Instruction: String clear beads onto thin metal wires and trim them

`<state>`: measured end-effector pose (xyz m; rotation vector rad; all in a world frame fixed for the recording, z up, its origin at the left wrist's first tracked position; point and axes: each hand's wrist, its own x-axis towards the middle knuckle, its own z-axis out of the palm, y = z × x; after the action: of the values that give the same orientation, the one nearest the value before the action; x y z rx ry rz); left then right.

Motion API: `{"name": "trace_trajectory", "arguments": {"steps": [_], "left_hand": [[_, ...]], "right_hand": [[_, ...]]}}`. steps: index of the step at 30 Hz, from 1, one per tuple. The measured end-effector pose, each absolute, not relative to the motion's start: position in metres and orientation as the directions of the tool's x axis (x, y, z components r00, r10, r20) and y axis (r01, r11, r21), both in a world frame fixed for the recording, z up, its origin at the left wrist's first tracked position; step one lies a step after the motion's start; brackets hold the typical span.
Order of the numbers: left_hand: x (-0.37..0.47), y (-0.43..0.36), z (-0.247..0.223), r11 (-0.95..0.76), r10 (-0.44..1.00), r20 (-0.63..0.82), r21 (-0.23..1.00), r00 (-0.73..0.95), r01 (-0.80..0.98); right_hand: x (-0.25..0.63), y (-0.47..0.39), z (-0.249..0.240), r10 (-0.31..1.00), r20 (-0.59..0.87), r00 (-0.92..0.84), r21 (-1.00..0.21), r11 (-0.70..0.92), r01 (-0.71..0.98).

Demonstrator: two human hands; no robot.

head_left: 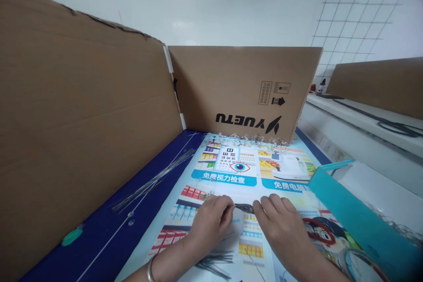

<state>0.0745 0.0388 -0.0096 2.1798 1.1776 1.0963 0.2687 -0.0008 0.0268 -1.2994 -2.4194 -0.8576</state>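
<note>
My right hand (280,222) is closed around a small pair of dark pliers (245,208), their tip pointing left. The tip reaches the fingers of my left hand (211,220), which are pinched together. Whatever they hold is too small and too hidden to make out. Below my left wrist lies a bunch of dark cut wires (216,262), partly covered by the forearm. A single thin wire (254,264) rests on the printed sheet (254,191) between my arms.
Cardboard walls (244,83) stand at the back and left. Long straight wires (155,180) lie on the blue surface, near a green piece (72,237). Small wire pieces (251,139) line the back wall. At right, a teal box (357,216) holds wire pieces beside a round container (361,266).
</note>
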Motion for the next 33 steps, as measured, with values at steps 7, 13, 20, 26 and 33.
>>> {"name": "trace_trajectory", "arguments": {"steps": [7,13,20,26,33], "left_hand": [[0.0738,0.0385,-0.0115,-0.546,0.837,0.427,0.667,0.341,0.507],[0.074,0.0382,-0.0123,-0.536,0.844,0.429,0.672,0.322,0.511],[0.0748,0.0383,-0.013,-0.546,0.837,0.428,0.618,0.341,0.565],[0.0755,0.0376,-0.0161,-0.528,0.847,0.389,0.55,0.361,0.647],[0.0777,0.0342,-0.0109,-0.473,0.881,0.332,0.608,0.337,0.638]], "right_hand": [[0.269,-0.001,0.0261,0.668,0.468,-0.579,0.414,0.413,0.811],[0.2683,-0.0014,0.0258,0.677,0.459,-0.576,0.414,0.41,0.813],[0.2673,-0.0022,0.0266,0.673,0.457,-0.582,0.429,0.407,0.807],[0.2667,-0.003,0.0258,0.683,0.438,-0.584,0.44,0.404,0.802],[0.2668,-0.0048,0.0267,0.653,0.476,-0.589,0.453,0.392,0.801]]}}
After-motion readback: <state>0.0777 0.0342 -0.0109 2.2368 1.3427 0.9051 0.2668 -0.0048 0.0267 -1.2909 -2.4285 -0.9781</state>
